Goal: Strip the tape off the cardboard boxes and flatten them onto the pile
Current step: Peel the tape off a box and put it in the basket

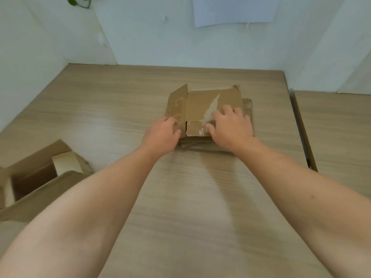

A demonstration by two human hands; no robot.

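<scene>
A flattened cardboard box (pixel 208 109) lies on top of a low pile of flattened cardboard (pixel 202 144) on the wooden table (pixel 180 197), toward the table's far side. Both hands are on this box at its near edge. The left hand (pixel 162 135) rests palm down on the box's near left corner, fingers curled loosely over the left flap, not clenched around anything. The right hand (pixel 230 127) lies flat and open on the near right part of the box, fingers spread and pointing away, thumb touching a small near flap that carries shiny clear tape (pixel 200 132). A pale torn strip runs diagonally across the box face just beyond the right fingers. An open cardboard box (pixel 38 177) stands well apart from the flattened one, at the table's near left edge.
</scene>
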